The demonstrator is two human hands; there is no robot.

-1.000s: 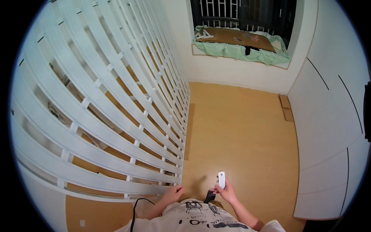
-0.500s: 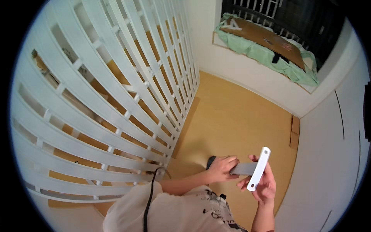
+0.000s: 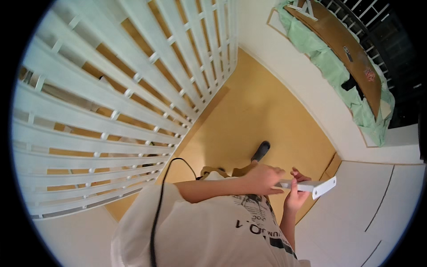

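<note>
In front of my torso, both hands are on a white bracket (image 3: 307, 187), a flat bar with a crosswise end plate that has holes near its ends. My left hand (image 3: 263, 178) has its fingers closed around the bar's left end, partly hiding it. My right hand (image 3: 295, 194) grips the bar's middle between thumb and fingers. The end plate (image 3: 324, 187) sticks out past my right hand, tilted toward the right wall.
A tall white slatted frame (image 3: 111, 115) stands upright along the left. At upper right, a sill holds a brown board (image 3: 342, 42) over green cloth (image 3: 320, 58), with a white angled piece (image 3: 305, 10) on it. A dark slipper (image 3: 260, 151) and a black cable (image 3: 156, 213) are near my body.
My view has turned, and the slatted frame and sill sit differently in it. The bracket has swung, so its end plate now points right and my right hand has moved onto the bar.
</note>
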